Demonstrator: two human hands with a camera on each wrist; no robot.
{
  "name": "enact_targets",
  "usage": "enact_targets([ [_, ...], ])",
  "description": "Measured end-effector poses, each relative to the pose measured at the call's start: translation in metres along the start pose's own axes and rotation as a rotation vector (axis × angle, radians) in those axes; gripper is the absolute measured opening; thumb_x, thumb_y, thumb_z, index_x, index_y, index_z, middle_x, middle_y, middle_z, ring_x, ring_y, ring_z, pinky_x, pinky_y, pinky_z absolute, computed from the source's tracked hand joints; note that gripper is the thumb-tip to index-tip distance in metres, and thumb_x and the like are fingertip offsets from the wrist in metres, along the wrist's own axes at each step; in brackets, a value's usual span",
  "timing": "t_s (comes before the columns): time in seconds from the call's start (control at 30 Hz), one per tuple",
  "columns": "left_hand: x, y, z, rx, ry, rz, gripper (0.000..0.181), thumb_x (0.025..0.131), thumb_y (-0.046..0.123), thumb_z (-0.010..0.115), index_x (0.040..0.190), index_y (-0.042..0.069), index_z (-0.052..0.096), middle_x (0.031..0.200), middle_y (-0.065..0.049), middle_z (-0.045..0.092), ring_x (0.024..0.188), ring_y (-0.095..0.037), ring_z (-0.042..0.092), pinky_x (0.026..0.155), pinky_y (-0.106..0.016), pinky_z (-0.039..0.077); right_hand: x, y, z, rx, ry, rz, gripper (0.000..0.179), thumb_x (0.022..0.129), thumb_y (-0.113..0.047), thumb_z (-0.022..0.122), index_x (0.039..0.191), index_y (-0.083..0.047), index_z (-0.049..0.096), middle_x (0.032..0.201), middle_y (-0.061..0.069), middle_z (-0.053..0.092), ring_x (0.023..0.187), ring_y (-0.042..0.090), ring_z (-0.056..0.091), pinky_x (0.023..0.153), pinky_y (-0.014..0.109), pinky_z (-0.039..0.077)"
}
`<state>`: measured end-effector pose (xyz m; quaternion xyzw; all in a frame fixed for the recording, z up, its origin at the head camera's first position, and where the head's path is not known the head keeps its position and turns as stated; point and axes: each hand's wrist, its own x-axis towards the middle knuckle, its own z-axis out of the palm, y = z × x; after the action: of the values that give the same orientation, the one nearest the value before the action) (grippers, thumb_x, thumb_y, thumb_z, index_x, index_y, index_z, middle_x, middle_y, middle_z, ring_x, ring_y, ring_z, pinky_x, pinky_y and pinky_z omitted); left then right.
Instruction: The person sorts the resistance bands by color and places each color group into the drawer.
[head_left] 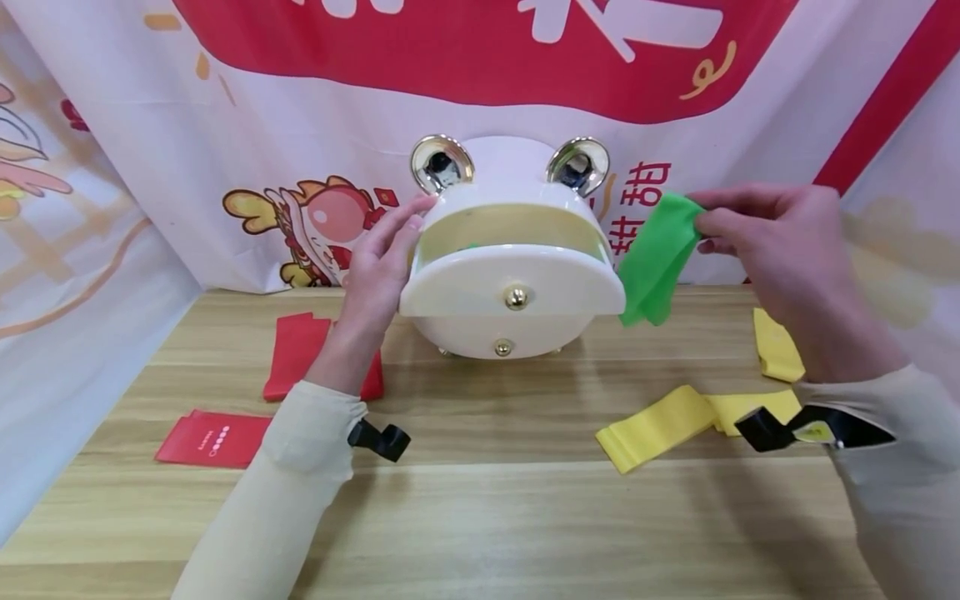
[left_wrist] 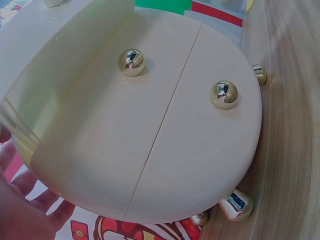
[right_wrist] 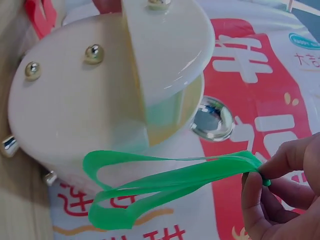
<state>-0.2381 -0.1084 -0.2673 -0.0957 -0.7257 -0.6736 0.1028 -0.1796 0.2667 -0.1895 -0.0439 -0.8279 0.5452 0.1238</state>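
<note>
A white rounded cabinet (head_left: 502,333) with gold knobs stands on the table, its top drawer (head_left: 465,283) pulled out. My left hand (head_left: 382,262) rests against the cabinet's left side, fingers extended; in the left wrist view they lie spread beside it. To the right of the drawer, my right hand (head_left: 780,242) pinches one end of a green elastic band (head_left: 656,258) between thumb and fingers. The band hangs down in loose folds, close beside the drawer's corner. A bit of green shows inside the drawer, mostly hidden by its front.
Red bands (head_left: 217,439) lie on the table at left, partly hidden by the left arm. Yellow bands (head_left: 660,427) lie at right, under and near the right forearm. Behind the cabinet hangs a printed cloth (head_left: 300,133). Shiny gold-rimmed round parts (head_left: 579,167) stick up from the cabinet's top.
</note>
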Motion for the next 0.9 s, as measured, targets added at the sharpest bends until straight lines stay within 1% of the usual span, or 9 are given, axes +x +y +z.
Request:
enact_targets([
  [0.07, 0.000, -0.001, 0.000, -0.003, 0.001, -0.007, 0.036, 0.110, 0.042, 0.055, 0.145, 0.037, 0.065, 0.157, 0.016, 0.055, 0.143, -0.010, 0.051, 0.116, -0.040, 0.053, 0.000, -0.007, 0.000, 0.036, -0.003, -0.012, 0.054, 0.090, -0.046, 0.082, 0.136, -0.018, 0.074, 0.116, -0.009, 0.077, 0.092, 0.009, 0.077, 0.066, 0.013, 0.057],
  [0.13, 0.000, -0.001, 0.001, -0.013, 0.009, 0.002, 0.036, 0.110, 0.040, 0.056, 0.144, 0.035, 0.066, 0.157, 0.015, 0.056, 0.144, -0.009, 0.051, 0.118, -0.039, 0.051, -0.001, -0.013, 0.001, 0.060, -0.005, -0.037, 0.053, 0.090, -0.044, 0.082, 0.135, -0.017, 0.075, 0.119, -0.007, 0.076, 0.092, 0.010, 0.078, 0.071, 0.010, 0.058],
  [0.2, -0.001, -0.001, 0.001, -0.018, 0.017, 0.010, 0.036, 0.110, 0.038, 0.056, 0.144, 0.033, 0.066, 0.157, 0.015, 0.056, 0.146, -0.008, 0.050, 0.119, -0.038, 0.049, -0.002, -0.020, 0.004, 0.095, -0.004, -0.076, 0.051, 0.090, -0.041, 0.083, 0.133, -0.015, 0.075, 0.122, -0.003, 0.075, 0.093, 0.011, 0.079, 0.081, 0.012, 0.060],
  [0.3, -0.001, -0.001, 0.001, -0.027, 0.025, 0.021, 0.035, 0.110, 0.035, 0.056, 0.143, 0.030, 0.068, 0.157, 0.014, 0.057, 0.148, -0.006, 0.047, 0.123, -0.038, 0.045, -0.005, -0.031, 0.009, 0.093, 0.017, -0.119, 0.051, 0.088, -0.043, 0.084, 0.131, -0.016, 0.077, 0.126, 0.000, 0.075, 0.097, 0.012, 0.079, 0.084, 0.011, 0.059],
  [0.43, -0.001, -0.001, 0.002, -0.027, 0.021, 0.008, 0.035, 0.110, 0.037, 0.056, 0.143, 0.032, 0.068, 0.156, 0.015, 0.057, 0.148, -0.006, 0.047, 0.123, -0.040, 0.046, -0.009, -0.044, 0.016, 0.101, 0.028, -0.165, 0.051, 0.087, -0.042, 0.085, 0.129, -0.016, 0.078, 0.126, 0.001, 0.076, 0.099, 0.013, 0.078, 0.086, 0.012, 0.059],
  [0.57, -0.001, -0.001, 0.003, -0.028, 0.019, -0.001, 0.035, 0.110, 0.037, 0.056, 0.143, 0.033, 0.067, 0.157, 0.016, 0.056, 0.148, -0.006, 0.047, 0.121, -0.040, 0.047, -0.012, -0.054, 0.023, 0.121, 0.006, -0.197, 0.044, 0.089, -0.035, 0.086, 0.128, -0.014, 0.079, 0.124, 0.004, 0.076, 0.097, 0.017, 0.077, 0.084, 0.013, 0.060],
  [0.63, -0.002, -0.001, 0.003, -0.027, 0.017, -0.004, 0.035, 0.110, 0.037, 0.056, 0.143, 0.034, 0.067, 0.157, 0.016, 0.055, 0.147, -0.007, 0.047, 0.120, -0.040, 0.048, -0.013, -0.057, 0.026, 0.115, 0.000, -0.206, 0.044, 0.090, -0.035, 0.086, 0.128, -0.015, 0.079, 0.125, 0.005, 0.076, 0.097, 0.018, 0.077, 0.085, 0.013, 0.060],
  [0.8, -0.001, -0.001, 0.002, -0.023, 0.010, 0.003, 0.036, 0.110, 0.038, 0.056, 0.144, 0.034, 0.066, 0.158, 0.015, 0.055, 0.146, -0.009, 0.049, 0.118, -0.041, 0.051, -0.015, -0.065, 0.035, 0.075, 0.007, -0.217, 0.050, 0.087, -0.043, 0.086, 0.128, -0.017, 0.078, 0.127, 0.005, 0.076, 0.099, 0.019, 0.079, 0.089, 0.012, 0.059],
  [0.9, 0.000, 0.000, 0.002, -0.019, 0.012, 0.012, 0.036, 0.110, 0.039, 0.056, 0.144, 0.035, 0.066, 0.157, 0.016, 0.055, 0.144, -0.008, 0.050, 0.117, -0.040, 0.052, -0.013, -0.070, 0.039, 0.086, -0.003, -0.217, 0.044, 0.088, -0.039, 0.086, 0.126, -0.016, 0.079, 0.124, 0.006, 0.076, 0.097, 0.020, 0.078, 0.087, 0.013, 0.060],
])
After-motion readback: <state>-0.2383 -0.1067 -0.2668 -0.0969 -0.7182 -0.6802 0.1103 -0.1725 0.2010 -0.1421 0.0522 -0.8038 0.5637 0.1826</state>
